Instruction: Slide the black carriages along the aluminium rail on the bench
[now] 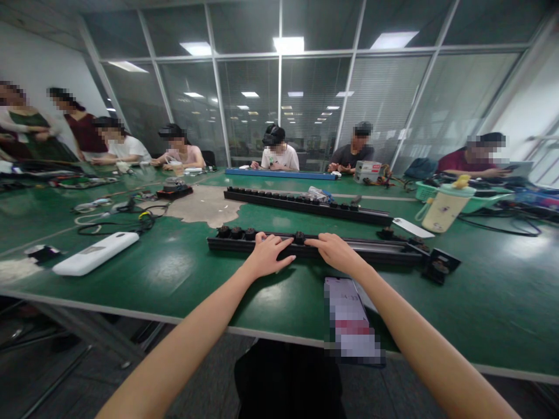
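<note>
- Two black rails (305,208) (305,251)
- One blue rail (283,174)
- One cream tumbler (449,212)
- Five seated people (279,156)
- At least four black blocks (299,237) on the nearer rail, possibly more, partly hidden

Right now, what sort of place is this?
Probably a shared workshop or electronics workroom: people sit around a green table, a black rail holding small dark parts lies on it, and a gray box with wires beside it stands farther back.

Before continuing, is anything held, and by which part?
No firm hold shows: left hand and right hand have index fingertips flanking a black block on the rail; contact is unclear.
</note>
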Action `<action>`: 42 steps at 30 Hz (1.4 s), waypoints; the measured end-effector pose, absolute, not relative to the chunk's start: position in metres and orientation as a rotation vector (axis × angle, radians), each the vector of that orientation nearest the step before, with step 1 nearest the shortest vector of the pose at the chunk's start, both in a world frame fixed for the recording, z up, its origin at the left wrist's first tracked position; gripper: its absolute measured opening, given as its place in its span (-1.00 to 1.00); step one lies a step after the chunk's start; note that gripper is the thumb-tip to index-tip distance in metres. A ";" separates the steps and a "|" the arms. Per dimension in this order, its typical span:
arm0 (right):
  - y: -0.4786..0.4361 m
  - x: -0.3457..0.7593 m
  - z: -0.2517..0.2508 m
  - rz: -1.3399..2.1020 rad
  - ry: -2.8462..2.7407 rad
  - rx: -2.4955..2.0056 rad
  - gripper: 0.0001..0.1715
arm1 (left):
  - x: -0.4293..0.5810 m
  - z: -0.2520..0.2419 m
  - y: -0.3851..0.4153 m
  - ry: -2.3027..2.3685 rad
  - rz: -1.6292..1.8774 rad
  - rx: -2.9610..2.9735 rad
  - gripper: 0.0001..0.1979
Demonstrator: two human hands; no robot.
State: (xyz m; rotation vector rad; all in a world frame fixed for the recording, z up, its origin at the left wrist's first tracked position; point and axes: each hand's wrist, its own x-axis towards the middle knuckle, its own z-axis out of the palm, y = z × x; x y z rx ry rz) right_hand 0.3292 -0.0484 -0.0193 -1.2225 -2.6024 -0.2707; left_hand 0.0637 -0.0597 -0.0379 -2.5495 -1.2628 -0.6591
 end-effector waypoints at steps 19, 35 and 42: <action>-0.050 0.327 -0.017 -0.241 -2.566 -1.213 -0.47 | 0.068 -0.034 -0.060 -1.281 -0.600 -2.516 -0.45; -0.049 0.330 -0.016 -0.169 -2.521 -1.253 -0.50 | 0.069 -0.036 -0.058 -1.288 -0.566 -2.502 -0.44; -0.043 0.334 -0.018 -0.071 -2.503 -1.153 -0.50 | 0.070 -0.038 -0.058 -1.281 -0.534 -2.488 -0.37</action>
